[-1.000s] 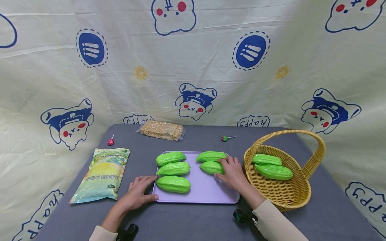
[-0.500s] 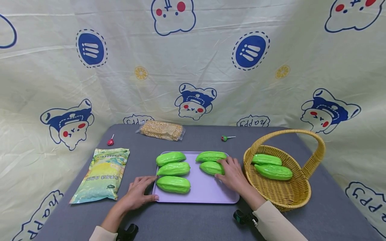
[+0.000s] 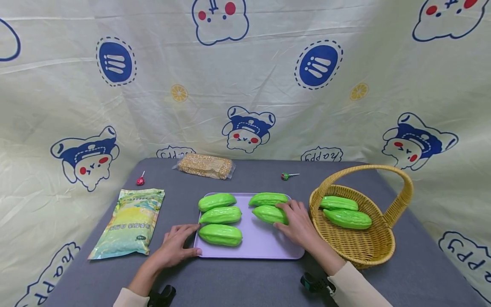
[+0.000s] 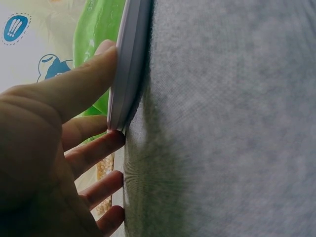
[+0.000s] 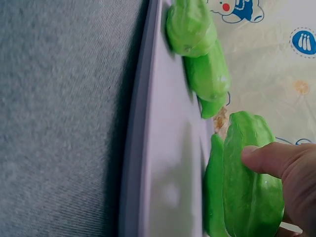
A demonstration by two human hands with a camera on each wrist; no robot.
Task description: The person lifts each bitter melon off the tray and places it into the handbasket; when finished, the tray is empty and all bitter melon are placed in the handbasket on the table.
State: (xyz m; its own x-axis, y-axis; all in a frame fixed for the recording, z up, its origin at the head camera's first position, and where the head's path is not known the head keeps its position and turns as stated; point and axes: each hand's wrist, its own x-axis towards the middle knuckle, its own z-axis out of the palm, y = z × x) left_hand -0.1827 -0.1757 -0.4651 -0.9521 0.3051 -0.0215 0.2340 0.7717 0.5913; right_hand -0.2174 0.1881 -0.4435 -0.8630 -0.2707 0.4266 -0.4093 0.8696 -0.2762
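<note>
In the head view, my left hand [image 3: 175,247] rests at the left edge of a lilac tray [image 3: 264,245]. Its thumb touches the tray's rim in the left wrist view, with the other fingers spread along the edge and the table. My right hand [image 3: 298,224] holds the right end of a green bitter melon [image 3: 268,214] on the tray's right side. The right wrist view has the thumb pressed on the melon's ribbed side; the other fingers are mostly hidden behind it. Another bitter melon [image 3: 268,198] lies just beyond. Three more bitter melons [image 3: 220,235] lie stacked in a column on the left.
A wicker basket [image 3: 364,249] with a tall handle stands on the right, two bitter melons [image 3: 347,218] inside. Left of the tray lies a yellow-green printed bag [image 3: 128,224]. Behind are a bag of grains [image 3: 206,166], a red lollipop [image 3: 140,181] and a green lollipop [image 3: 285,176].
The bitter melon under my right hand has shifted slightly left and turned a little, its right end nearer me. My right wrist has moved slightly right. The left hand stays still.
</note>
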